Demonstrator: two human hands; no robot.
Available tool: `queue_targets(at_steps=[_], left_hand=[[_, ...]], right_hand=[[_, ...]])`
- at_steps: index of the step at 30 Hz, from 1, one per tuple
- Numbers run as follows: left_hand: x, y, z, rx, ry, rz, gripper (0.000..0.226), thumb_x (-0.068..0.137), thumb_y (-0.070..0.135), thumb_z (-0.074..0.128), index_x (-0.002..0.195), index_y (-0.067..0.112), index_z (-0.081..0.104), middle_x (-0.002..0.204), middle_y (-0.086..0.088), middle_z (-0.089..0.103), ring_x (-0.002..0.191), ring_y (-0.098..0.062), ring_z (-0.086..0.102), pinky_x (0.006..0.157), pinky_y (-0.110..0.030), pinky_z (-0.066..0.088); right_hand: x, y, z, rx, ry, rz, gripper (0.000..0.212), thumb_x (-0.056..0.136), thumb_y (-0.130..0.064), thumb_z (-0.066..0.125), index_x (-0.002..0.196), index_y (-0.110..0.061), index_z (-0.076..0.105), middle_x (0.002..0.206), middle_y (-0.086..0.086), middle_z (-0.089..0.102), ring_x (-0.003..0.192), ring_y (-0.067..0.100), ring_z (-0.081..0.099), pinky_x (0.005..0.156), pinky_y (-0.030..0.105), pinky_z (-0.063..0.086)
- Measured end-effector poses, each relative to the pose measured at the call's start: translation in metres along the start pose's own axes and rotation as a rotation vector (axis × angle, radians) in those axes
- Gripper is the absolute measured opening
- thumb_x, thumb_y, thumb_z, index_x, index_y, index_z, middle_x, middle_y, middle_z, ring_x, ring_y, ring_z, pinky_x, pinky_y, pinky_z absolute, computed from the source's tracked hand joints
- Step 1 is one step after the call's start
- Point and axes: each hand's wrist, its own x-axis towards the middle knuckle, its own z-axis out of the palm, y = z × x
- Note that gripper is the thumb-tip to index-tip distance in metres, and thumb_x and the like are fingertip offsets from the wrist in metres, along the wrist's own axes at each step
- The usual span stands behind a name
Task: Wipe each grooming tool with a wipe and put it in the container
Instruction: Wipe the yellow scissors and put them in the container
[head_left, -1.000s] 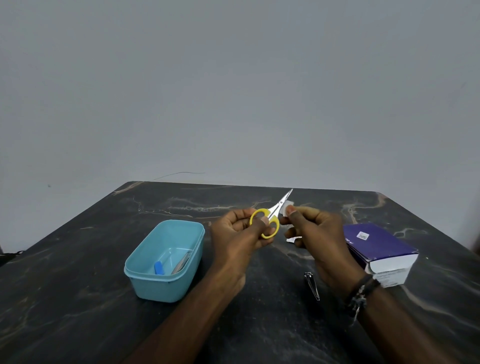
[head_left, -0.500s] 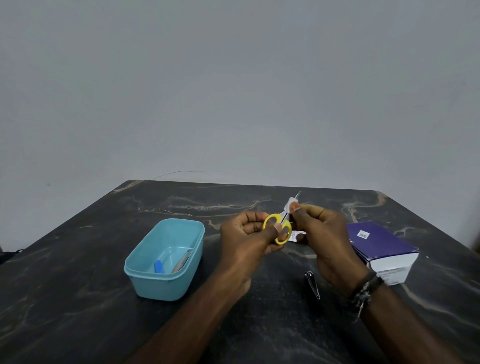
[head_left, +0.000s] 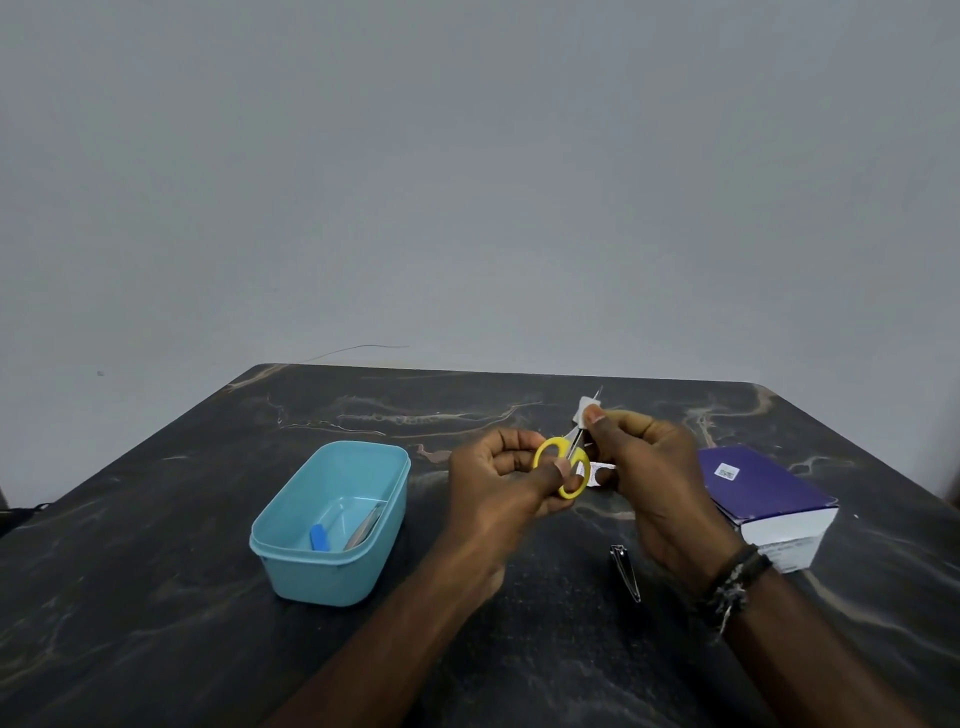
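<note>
My left hand (head_left: 501, 475) grips the yellow-handled scissors (head_left: 551, 451) by the rings, blades pointing up and away. My right hand (head_left: 652, 470) pinches a small white wipe (head_left: 584, 410) around the blades near their tip, which pokes out above the wipe. A light blue container (head_left: 382, 512) stands to the left on the dark table (head_left: 156, 597); a blue-handled tool (head_left: 318, 536) and a metal tool (head_left: 366, 526) lie inside. A metal nail clipper (head_left: 625, 571) lies on the table below my right hand.
A purple and white box (head_left: 761, 496) sits at the right, near my right wrist. A small white packet (head_left: 597, 475) lies on the table behind my hands. A grey wall rises beyond the table's far edge.
Both hands have shifted right with the scissors. My right hand has slid the wipe up along the blades toward the tip.
</note>
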Motion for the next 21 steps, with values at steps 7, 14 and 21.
queue_targets(at_steps=[7, 14, 21], left_hand=[[0.002, -0.001, -0.001, -0.026, 0.073, 0.018, 0.025, 0.075, -0.007, 0.076, 0.094, 0.002, 0.063, 0.089, -0.02, 0.073, 0.079, -0.029, 0.074, 0.065, -0.036, 0.061], [0.001, 0.001, -0.002, 0.058, 0.071, 0.051, 0.024, 0.075, -0.004, 0.077, 0.094, 0.003, 0.064, 0.086, -0.018, 0.072, 0.076, -0.026, 0.074, 0.061, -0.034, 0.06], [-0.01, 0.006, 0.004, 0.28, -0.14, 0.016, 0.026, 0.073, -0.004, 0.078, 0.091, 0.005, 0.062, 0.078, -0.013, 0.068, 0.064, -0.02, 0.071, 0.057, -0.033, 0.06]], right_hand=[[-0.003, 0.004, 0.001, -0.05, -0.083, -0.007, 0.021, 0.09, -0.026, 0.064, 0.079, -0.012, 0.076, 0.074, 0.009, 0.075, 0.069, 0.021, 0.067, 0.06, 0.033, 0.051], [-0.003, 0.004, 0.004, -0.073, -0.069, -0.032, 0.021, 0.088, -0.025, 0.066, 0.079, -0.009, 0.076, 0.071, 0.009, 0.074, 0.065, 0.017, 0.066, 0.059, 0.033, 0.053], [0.004, -0.007, -0.006, 0.004, 0.181, -0.101, 0.025, 0.09, -0.027, 0.064, 0.074, -0.012, 0.074, 0.069, 0.001, 0.073, 0.054, 0.003, 0.06, 0.051, 0.022, 0.048]])
